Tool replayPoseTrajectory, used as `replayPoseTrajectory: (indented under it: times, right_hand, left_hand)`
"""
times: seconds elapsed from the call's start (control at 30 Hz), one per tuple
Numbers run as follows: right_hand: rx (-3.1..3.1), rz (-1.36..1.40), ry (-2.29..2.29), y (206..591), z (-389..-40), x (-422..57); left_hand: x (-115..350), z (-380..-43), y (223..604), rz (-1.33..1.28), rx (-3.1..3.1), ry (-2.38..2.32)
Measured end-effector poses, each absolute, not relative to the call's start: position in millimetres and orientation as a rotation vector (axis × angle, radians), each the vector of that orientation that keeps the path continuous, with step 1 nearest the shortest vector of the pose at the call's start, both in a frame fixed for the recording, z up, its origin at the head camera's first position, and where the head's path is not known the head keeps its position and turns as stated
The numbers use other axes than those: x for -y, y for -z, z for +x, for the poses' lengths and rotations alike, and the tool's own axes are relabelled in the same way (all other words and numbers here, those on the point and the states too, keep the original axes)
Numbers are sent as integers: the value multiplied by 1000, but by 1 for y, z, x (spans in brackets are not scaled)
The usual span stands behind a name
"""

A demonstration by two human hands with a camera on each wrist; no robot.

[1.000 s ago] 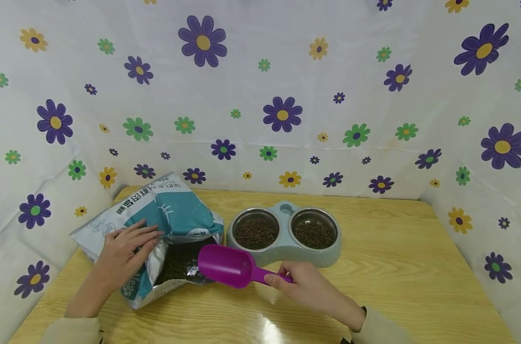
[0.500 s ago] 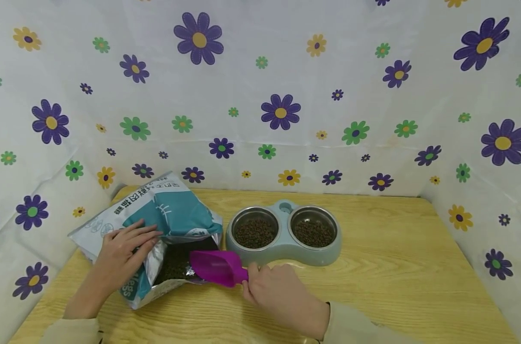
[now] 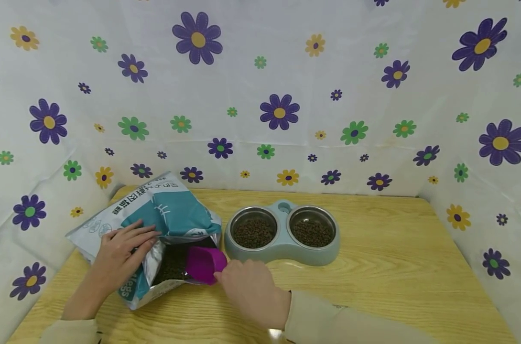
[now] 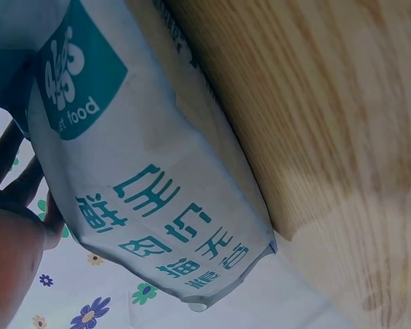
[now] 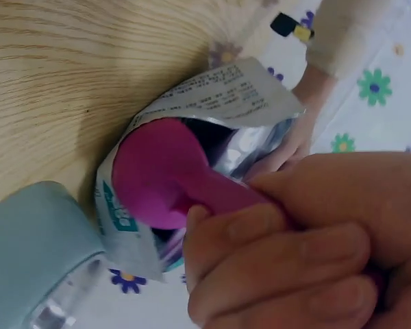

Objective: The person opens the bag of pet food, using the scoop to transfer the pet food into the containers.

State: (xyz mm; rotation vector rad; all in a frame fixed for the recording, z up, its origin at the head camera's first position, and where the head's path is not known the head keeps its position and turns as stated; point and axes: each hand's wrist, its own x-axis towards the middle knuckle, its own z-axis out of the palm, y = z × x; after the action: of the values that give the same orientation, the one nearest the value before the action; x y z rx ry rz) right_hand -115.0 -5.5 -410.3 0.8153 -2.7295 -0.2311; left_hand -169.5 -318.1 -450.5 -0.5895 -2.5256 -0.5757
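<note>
A white and teal pet food bag [image 3: 185,210] lies on its side at the table's left, its mouth facing front right, with dark kibble [image 3: 171,267] inside. My left hand [image 3: 123,251] rests on the bag beside the mouth, fingers mostly straight along the folded top. In the left wrist view the bag's printed side [image 4: 151,171] lies along that hand [image 4: 17,226]. With my right hand [image 3: 252,289] I grip the handle of a purple scoop [image 3: 202,263], whose bowl is partly inside the mouth. In the right wrist view my curled fingers [image 5: 281,267] wrap the handle; the scoop's underside [image 5: 157,175] hides much of the opening.
Right of the bag stands a light blue double feeder [image 3: 282,251] with two steel bowls, each holding brown kibble [image 3: 254,233]. The wooden table [image 3: 385,267] extends to the right. A white flowered cloth [image 3: 243,86] closes off the back and sides.
My right hand has moved left with the scoop, turning knuckles up, and the scoop's bowl has gone from over the bag's edge into its mouth. The left hand stays in place.
</note>
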Motion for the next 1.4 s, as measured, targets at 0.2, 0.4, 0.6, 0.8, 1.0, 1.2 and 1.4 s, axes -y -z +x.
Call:
replayPoseTrajectory:
  times: [0.2,0.4,0.6,0.8,1.0,1.2,1.4]
  right_hand:
    - [3108,968,-318,405,-147,6]
    - [3269,1008,-907,411,-172,-3]
    - [3222,1012,-1097,420,-174,-17]
    - [3126,1047,-1157,430,-170,-28]
    - [3080,1015,-1293,439,-162,-39]
    - [3015,1031,-1439,446,-156,-48]
    - [2993,968,-1458,446,-152,-56]
  left_hand:
    - [319,-168,450,-578,2518,568]
    - [322,-169,448,-581,2469,552]
    - [322,-169,447,-570,2508,561]
    - [320,-170,447,-568,2509,568]
    - [319,-170,448,-567,2513,556]
    - [318,-168,450,-572,2504,531]
    - [318,-171,453,-592,2479,522]
